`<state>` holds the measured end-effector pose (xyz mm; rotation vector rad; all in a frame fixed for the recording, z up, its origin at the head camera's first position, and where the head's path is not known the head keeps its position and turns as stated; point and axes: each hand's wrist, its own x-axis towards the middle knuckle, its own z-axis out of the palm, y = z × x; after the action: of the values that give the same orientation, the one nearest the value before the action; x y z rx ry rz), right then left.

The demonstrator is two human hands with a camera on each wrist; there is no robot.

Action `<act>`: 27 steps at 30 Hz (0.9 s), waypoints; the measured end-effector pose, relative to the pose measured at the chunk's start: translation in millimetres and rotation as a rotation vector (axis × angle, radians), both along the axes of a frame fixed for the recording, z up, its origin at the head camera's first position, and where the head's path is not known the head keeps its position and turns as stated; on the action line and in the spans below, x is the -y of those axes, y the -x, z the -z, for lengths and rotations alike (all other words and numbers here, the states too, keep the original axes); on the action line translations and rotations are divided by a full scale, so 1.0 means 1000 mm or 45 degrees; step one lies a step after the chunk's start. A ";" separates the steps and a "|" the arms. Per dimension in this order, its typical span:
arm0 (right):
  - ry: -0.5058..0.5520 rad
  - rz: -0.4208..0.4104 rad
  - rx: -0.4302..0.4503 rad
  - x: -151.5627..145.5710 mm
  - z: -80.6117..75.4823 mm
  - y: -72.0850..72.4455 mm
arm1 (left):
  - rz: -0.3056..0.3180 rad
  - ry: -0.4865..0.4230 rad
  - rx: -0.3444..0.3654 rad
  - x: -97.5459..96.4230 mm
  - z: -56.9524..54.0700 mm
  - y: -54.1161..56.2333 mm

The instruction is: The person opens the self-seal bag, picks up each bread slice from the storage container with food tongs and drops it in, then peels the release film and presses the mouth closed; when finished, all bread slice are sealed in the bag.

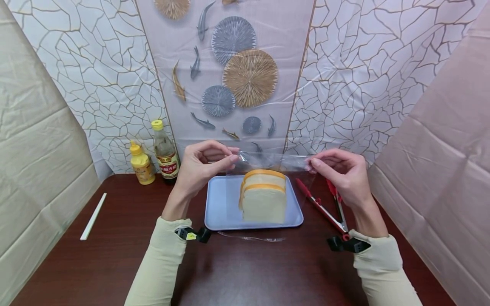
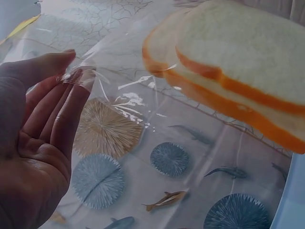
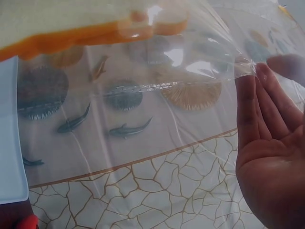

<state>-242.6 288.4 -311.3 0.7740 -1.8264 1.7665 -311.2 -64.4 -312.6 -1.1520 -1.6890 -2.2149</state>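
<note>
My left hand (image 1: 203, 168) pinches one upper corner of a clear plastic bag (image 1: 268, 160) between thumb and fingers. The opposite upper corner is pinched by my right hand (image 1: 344, 176), so the bag's top edge is stretched between them. Bread slices (image 1: 264, 206) with orange-brown crusts stand upright, showing through the clear plastic. They are over a pale blue tray (image 1: 215, 204); whether their lower edge touches it, I cannot tell. In the left wrist view, creased film (image 2: 126, 95) runs from the fingertips towards the bread. A seam crosses the film (image 3: 152, 87) in the right wrist view.
Red-tipped tongs (image 1: 325, 210) lie spread right of the tray, under my right hand. A thin clear strip (image 1: 250, 238) lies before the tray. Further left are a yellow squeeze bottle (image 1: 141, 165), a glass sauce bottle (image 1: 166, 155) and a white stick (image 1: 93, 216). Patterned cloth (image 1: 250, 76) hangs behind.
</note>
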 end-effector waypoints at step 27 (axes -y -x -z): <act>-0.047 0.134 0.088 0.062 0.009 0.019 | -0.212 0.104 -0.007 0.070 0.001 -0.002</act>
<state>-261.8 226.6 -320.6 0.6260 -1.9137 1.7165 -308.9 -134.8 -313.6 -0.9928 -1.8166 -2.0605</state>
